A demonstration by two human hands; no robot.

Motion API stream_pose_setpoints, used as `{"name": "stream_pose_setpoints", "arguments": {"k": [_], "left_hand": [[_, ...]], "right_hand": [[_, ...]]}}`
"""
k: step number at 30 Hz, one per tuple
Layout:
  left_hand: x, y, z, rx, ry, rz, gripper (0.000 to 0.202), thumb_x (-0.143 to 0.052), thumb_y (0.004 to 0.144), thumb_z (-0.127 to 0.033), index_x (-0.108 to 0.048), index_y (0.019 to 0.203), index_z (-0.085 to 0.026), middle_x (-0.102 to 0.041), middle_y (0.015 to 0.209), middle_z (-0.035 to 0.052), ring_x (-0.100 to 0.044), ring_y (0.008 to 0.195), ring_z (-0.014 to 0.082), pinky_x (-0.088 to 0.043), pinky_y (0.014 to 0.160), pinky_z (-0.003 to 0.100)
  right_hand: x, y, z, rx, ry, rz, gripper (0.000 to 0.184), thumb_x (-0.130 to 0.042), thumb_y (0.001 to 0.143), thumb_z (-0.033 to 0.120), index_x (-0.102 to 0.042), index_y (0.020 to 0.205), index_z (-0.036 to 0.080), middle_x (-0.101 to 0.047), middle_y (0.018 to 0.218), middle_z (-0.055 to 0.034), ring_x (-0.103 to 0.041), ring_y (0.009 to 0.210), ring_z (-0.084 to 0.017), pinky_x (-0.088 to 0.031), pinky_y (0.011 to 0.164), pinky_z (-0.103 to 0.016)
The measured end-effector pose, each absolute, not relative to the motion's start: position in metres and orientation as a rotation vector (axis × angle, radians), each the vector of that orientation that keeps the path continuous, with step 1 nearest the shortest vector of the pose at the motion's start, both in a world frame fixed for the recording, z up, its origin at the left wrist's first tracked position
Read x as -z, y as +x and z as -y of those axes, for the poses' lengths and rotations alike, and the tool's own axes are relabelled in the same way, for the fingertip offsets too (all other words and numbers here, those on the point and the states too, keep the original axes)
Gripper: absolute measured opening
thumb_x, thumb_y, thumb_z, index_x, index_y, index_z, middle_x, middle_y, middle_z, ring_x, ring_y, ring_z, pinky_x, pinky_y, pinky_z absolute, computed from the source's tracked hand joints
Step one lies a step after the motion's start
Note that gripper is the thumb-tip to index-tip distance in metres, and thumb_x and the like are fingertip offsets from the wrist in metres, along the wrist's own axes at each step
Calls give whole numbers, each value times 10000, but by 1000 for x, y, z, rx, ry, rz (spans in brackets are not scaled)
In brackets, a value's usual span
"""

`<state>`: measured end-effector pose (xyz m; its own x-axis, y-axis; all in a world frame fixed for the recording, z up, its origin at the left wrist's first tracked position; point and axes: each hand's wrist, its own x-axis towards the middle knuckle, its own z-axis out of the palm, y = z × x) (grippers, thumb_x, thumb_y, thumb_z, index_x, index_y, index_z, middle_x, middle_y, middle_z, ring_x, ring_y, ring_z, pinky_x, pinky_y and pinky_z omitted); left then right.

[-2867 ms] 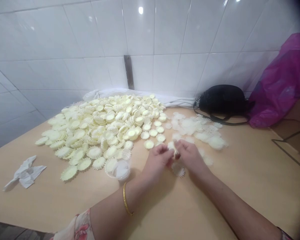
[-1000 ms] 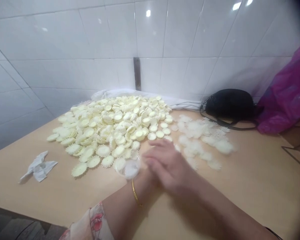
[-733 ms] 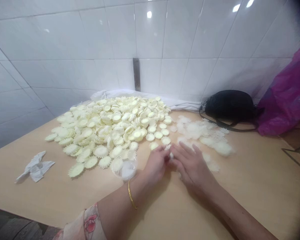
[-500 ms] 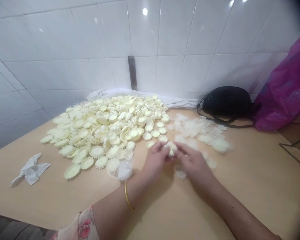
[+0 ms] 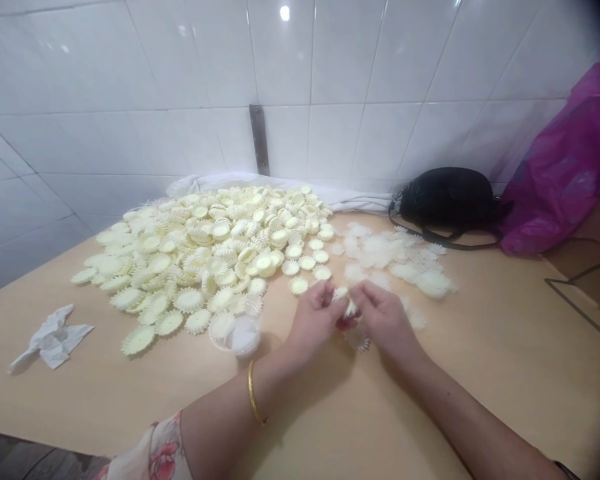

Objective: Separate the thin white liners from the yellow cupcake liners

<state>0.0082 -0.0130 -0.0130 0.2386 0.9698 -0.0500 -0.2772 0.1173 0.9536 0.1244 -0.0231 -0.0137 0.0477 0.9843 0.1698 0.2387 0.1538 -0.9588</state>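
Head view. Clock directions are taken from the hands, with 12 o'clock toward the wall.

The left hand (image 5: 314, 319) and right hand (image 5: 386, 322) meet at mid-surface, with a gold bangle (image 5: 253, 393) on the left wrist and a floral sleeve (image 5: 153, 453) at the lower left edge of the view. The fingers of both hands are closed on a small white toothed disc (image 5: 344, 297), which is pinched between them and held just above the surface (image 5: 430, 400). A second white toothed disc (image 5: 359, 341) lies at 6 o'clock, partly under the hands and touching neither fingertip as far as can be seen.

A large heap of pale yellow toothed discs (image 5: 195, 260) lies at 10 o'clock, its nearest pieces just beside the left hand. A see-through plastic tub (image 5: 235, 337) stands at the heap's near edge at 8 o'clock, with white contents that cannot be identified. A looser spread of thin white toothed discs (image 5: 390, 257) lies at 1 o'clock, near the right hand.

Crumpled white tissue (image 5: 53, 340) lies at 9 o'clock, well apart from the heap. A white cloth (image 5: 260, 183) runs along the foot of the tiled wall (image 5: 330, 67), below a metal strip (image 5: 259, 139). A black bag (image 5: 445, 200) sits at 1 o'clock, against a magenta plastic bag (image 5: 555, 167) at 2 o'clock.
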Motion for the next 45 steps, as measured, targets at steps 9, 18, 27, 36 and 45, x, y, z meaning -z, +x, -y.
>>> {"name": "stream_pose_setpoints", "arguments": {"k": [9, 18, 27, 36, 45], "left_hand": [[14, 4, 8, -1001, 996, -862, 197, -615, 717, -287, -461, 691, -165, -536, 524, -17, -554, 457, 114, -404, 458, 219], [20, 1, 3, -1077, 1132, -902, 188, -600, 710, -269, -438, 693, -173, -537, 483, -33, -531, 429, 110, -396, 442, 213], [18, 2, 7, -1109, 1138, -935, 254, -612, 719, -348, -431, 668, -178, -494, 436, -44, -452, 365, 83, -336, 395, 191], [8, 1, 5, -935, 678, -819, 409, -444, 815, -504, -516, 694, -120, -570, 607, 52, -554, 509, 113, -447, 528, 245], [12, 3, 6, -1021, 804, -938, 180, -617, 716, -193, -462, 634, -151, -517, 508, 0, -487, 459, 84, -370, 477, 209]], "right_hand": [[14, 127, 22, -776, -1313, 1495, 272, -498, 810, 357, -489, 595, 190, -503, 496, 35, -454, 486, -110, -360, 486, -220], [13, 129, 24, -897, -1250, 1561, 238, -476, 826, 363, -493, 661, 194, -545, 547, 30, -501, 530, -117, -383, 517, -221], [17, 128, 19, -927, -1287, 1434, 350, -486, 806, 479, -444, 599, 200, -488, 506, 30, -462, 503, -121, -370, 497, -234], [25, 134, 18, -6, -1123, 1879, 164, -477, 830, 210, -641, 825, 203, -560, 884, -77, -510, 847, -210, -396, 766, -369], [13, 138, 19, -483, -1188, 1572, 160, -503, 825, 312, -598, 785, 190, -601, 854, -46, -557, 831, -187, -432, 764, -316]]}}
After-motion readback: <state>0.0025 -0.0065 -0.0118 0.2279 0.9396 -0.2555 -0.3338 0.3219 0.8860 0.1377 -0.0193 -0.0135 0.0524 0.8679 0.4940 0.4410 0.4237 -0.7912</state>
